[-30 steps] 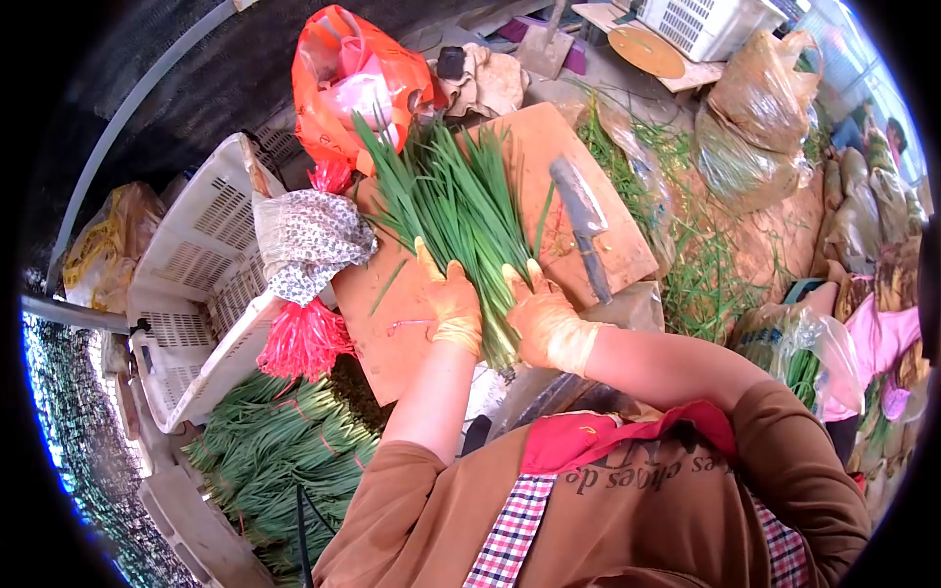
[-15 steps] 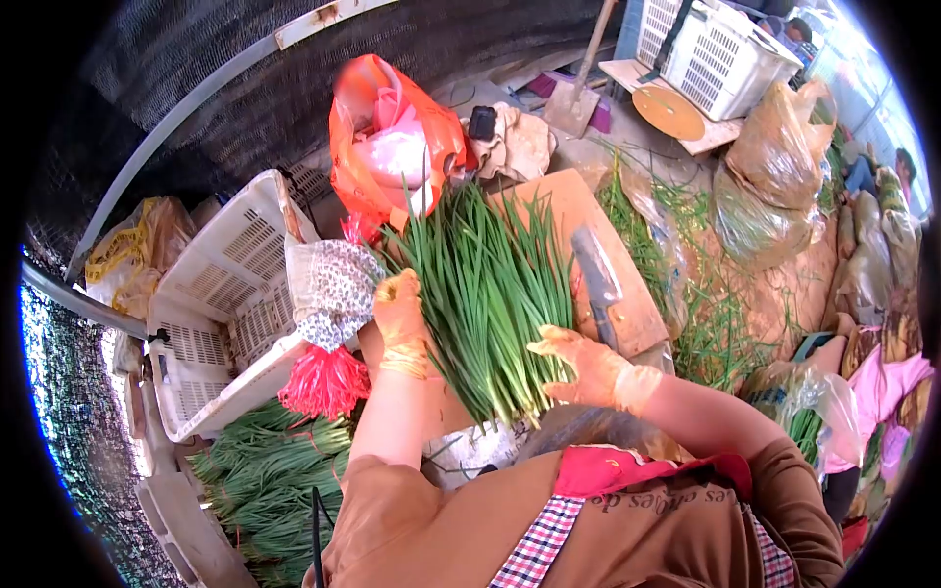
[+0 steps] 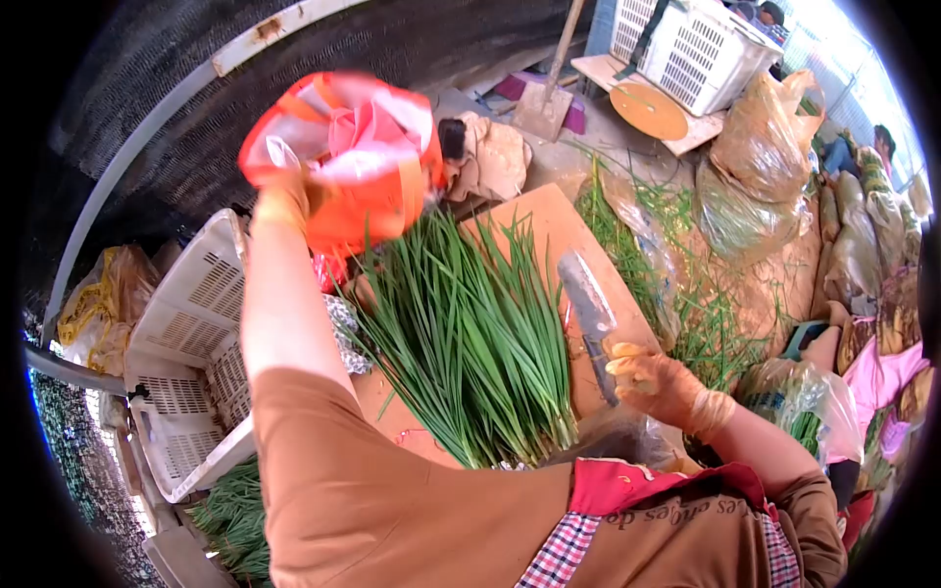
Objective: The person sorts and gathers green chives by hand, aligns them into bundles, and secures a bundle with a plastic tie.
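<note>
Long green leafy stalks [image 3: 470,343] lie fanned out on a reddish-brown board [image 3: 549,220], their pale ends toward the person's body. My left hand [image 3: 282,201], in an orange glove, is at the near left edge of the orange-red bag [image 3: 368,186], its fingers partly hidden and blurred. Inside the bag show pink and white things. My right hand [image 3: 652,382], gloved too, hovers right of the stalks with curled, parted fingers and nothing in them. Near it on the board lies a wide-bladed knife [image 3: 588,304], its handle toward the body.
A white perforated crate [image 3: 191,363] stands at the left, with bundled green stalks [image 3: 235,519] below it. Loose greens [image 3: 716,323] and a filled plastic bag [image 3: 765,147] lie at the right. A shovel [image 3: 544,103] and another crate [image 3: 701,54] are at the back. Two people are far right.
My left hand has left the stalks and reached up to the orange-red bag, which has shifted and opened wider. My right hand has moved off the stalks to the right. The stalks are spread wider.
</note>
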`<act>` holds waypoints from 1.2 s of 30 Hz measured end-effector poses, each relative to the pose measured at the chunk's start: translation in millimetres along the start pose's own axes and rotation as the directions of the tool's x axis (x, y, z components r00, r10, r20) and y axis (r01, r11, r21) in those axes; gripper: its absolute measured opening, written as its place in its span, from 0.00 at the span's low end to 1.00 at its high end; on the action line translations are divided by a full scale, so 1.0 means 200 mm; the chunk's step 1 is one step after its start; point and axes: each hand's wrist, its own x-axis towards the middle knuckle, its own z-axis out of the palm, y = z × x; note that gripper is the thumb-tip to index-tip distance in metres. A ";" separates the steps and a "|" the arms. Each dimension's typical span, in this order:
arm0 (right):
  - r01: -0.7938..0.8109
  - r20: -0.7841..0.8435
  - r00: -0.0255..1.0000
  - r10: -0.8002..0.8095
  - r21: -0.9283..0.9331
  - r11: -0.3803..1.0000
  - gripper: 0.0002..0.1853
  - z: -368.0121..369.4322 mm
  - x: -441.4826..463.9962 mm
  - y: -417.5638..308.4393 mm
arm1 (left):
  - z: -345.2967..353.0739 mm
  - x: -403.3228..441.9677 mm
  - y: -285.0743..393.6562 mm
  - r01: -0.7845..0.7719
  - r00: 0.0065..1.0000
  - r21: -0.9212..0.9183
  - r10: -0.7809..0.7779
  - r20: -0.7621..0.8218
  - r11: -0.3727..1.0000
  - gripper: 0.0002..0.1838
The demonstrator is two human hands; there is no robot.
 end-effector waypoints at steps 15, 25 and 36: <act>-0.178 0.204 0.961 0.185 -0.049 0.983 0.18 -0.04 0.08 0.03 | -0.08 0.31 -0.08 -0.167 0.957 -0.395 0.052 -0.286 0.903 0.25; -0.158 0.120 0.979 0.164 -0.058 0.986 0.17 -0.09 -0.07 0.05 | 0.08 -0.14 -0.36 -0.111 0.928 0.003 0.105 -0.358 0.994 0.14; -0.202 0.045 0.977 0.206 -0.089 0.975 0.16 -0.19 -0.42 0.00 | -0.10 -0.81 -0.13 0.022 0.992 -0.504 -0.081 -0.095 0.864 0.48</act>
